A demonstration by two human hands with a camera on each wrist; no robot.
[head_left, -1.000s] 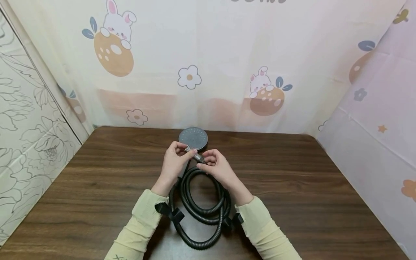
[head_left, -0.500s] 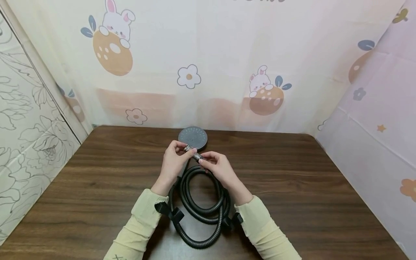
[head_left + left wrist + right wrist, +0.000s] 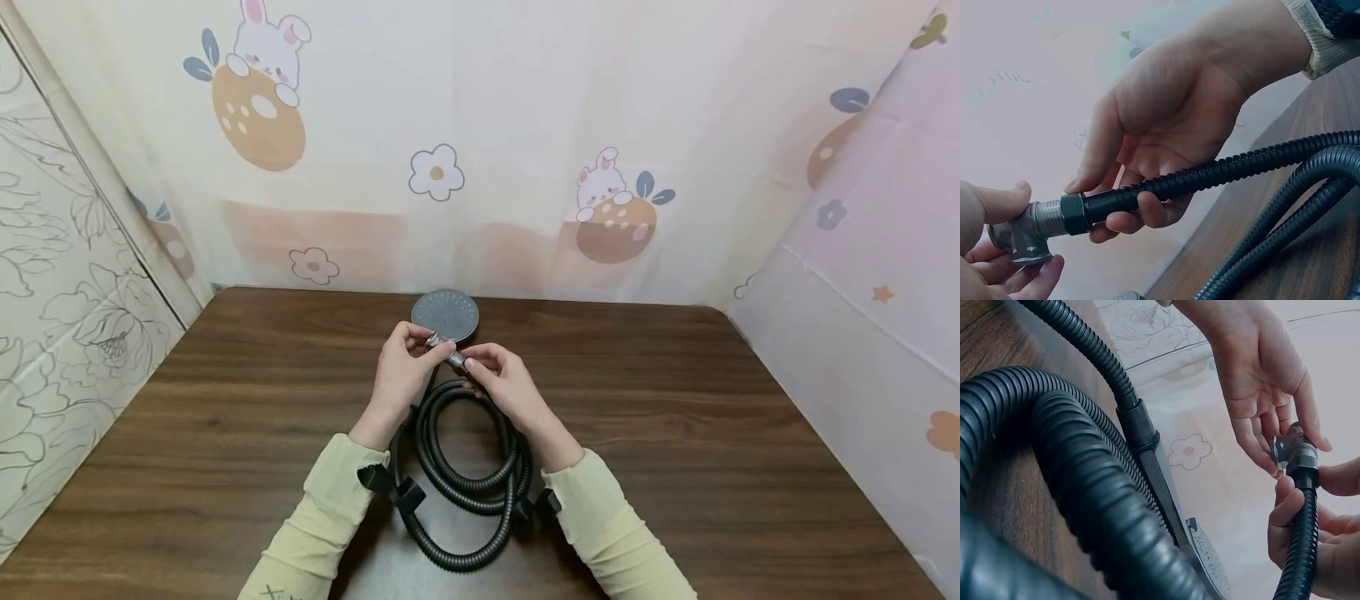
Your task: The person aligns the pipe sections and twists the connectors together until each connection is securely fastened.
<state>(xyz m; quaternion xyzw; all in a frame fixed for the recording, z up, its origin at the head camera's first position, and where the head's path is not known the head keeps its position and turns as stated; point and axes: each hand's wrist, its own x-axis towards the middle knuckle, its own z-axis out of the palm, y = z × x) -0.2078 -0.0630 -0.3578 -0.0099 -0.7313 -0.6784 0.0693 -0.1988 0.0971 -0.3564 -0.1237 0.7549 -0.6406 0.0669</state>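
Note:
My left hand (image 3: 401, 375) grips a silver metal pipe fitting (image 3: 1027, 232) with a threaded neck and a side outlet. Close beside it, my right hand (image 3: 513, 392) pinches the black nut (image 3: 1075, 214) at the end of a ribbed shower hose (image 3: 1235, 166). Some of the fitting's thread shows between the nut and its body. In the left wrist view, the right fingers curl under the hose just behind the nut. The rest of the hose lies coiled on the table below both hands.
A round grey shower head (image 3: 446, 313) lies face up near the back edge of the wooden table (image 3: 675, 433). Its black handle (image 3: 1163, 484) joins the hose's other end. A printed curtain (image 3: 510, 100) hangs behind the table.
My right fingers were spread loosely by the hose end; they closed round it and have shifted their hold slightly. My left hand keeps its grip on the fitting almost in place.

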